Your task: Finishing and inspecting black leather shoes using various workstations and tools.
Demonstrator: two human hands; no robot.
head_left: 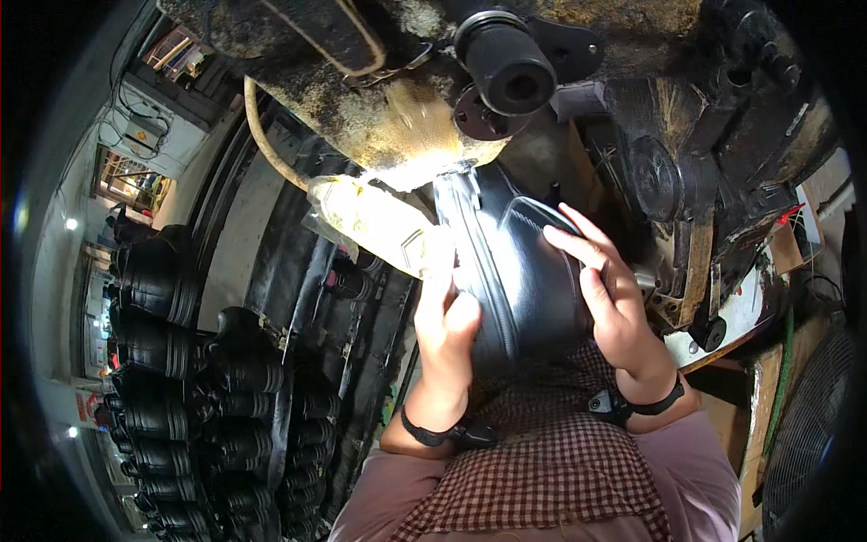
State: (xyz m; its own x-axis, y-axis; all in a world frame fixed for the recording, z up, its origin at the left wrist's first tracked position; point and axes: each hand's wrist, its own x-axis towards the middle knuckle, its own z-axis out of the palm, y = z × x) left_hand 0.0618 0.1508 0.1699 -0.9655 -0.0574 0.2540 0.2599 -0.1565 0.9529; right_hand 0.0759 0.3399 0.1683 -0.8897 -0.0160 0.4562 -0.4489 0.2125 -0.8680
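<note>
A glossy black leather boot upper [542, 280] with a long zipper lies under the bright light at the machine's narrow end. My left hand [445, 325] grips its left edge beside the zipper, thumb bent; glare washes out the fingertips. On the other side, my right hand [610, 298] holds the upper, its fingers reaching over the stitched, curved panel. The far end of the upper meets the small metal parts [465, 179] under the machine head [406, 117]. Glare blurs that contact.
A whitish wrapped lamp-like piece [375, 221] on a cable sits left of my work. Several black boots [158, 348] stand in rows at left. Dark machine parts [664, 172] rise at the right, with a white-topped table [736, 312] and a fan [813, 434] beyond.
</note>
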